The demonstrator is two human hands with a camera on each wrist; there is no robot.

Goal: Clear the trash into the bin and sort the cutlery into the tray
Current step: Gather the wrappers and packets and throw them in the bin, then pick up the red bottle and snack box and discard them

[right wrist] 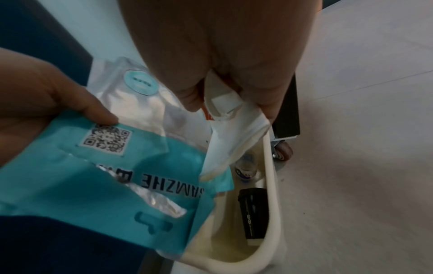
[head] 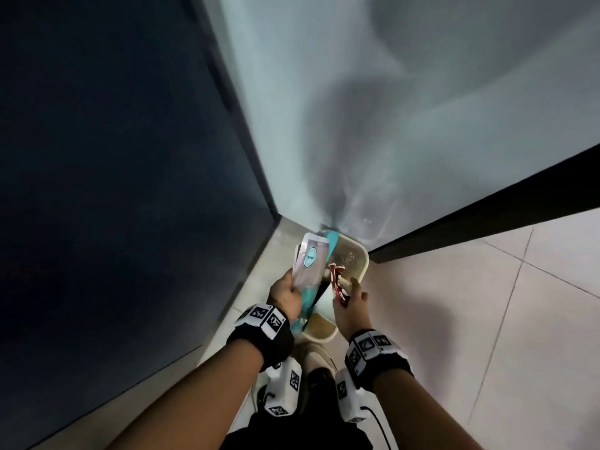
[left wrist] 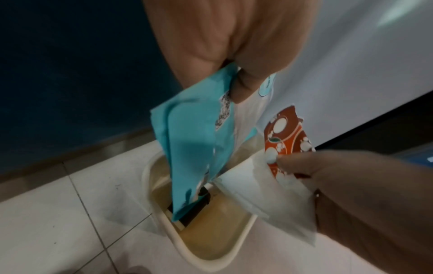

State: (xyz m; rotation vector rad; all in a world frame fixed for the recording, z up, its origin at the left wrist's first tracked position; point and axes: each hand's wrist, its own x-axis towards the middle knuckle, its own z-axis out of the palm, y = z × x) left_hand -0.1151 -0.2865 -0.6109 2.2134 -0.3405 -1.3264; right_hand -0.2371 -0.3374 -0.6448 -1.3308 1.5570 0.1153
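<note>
Both hands over the bin, which sits on the floor tiles in the corner, dark blue panel to the left, pale wall behind.

L hand: fingers curled, pinching 2 flat packets together. 1 teal packet w/ QR code, hanging down w/ its lower end inside the bin opening; 1 clear/silver pouch w/ a round teal sticker, sticking up and away over the far-left rim. Thumb presses on the teal one just beside the QR code.

R hand: fingers closed on 2 items too. 1 red-orange patterned wrapper and 1 white paper/napkin piece, both held above the near-right part of the bin. White piece droops toward the opening, touching the teal packet's edge in the R wrist view.

Inside bin, 2 things visible: 1 black cylinder container lying on the bottom, and 1 small clear bottle further in; label blurred, can't read. Bin is cream, rounded-rectangular, 1 off.

Right of bin: dark cabinet base w/ 1 caster wheel in view.

Cutlery and tray: not in frame. Person's shoes just near side of the bin. 2 wrist bands w/ marker tags, 1 per arm.
</note>
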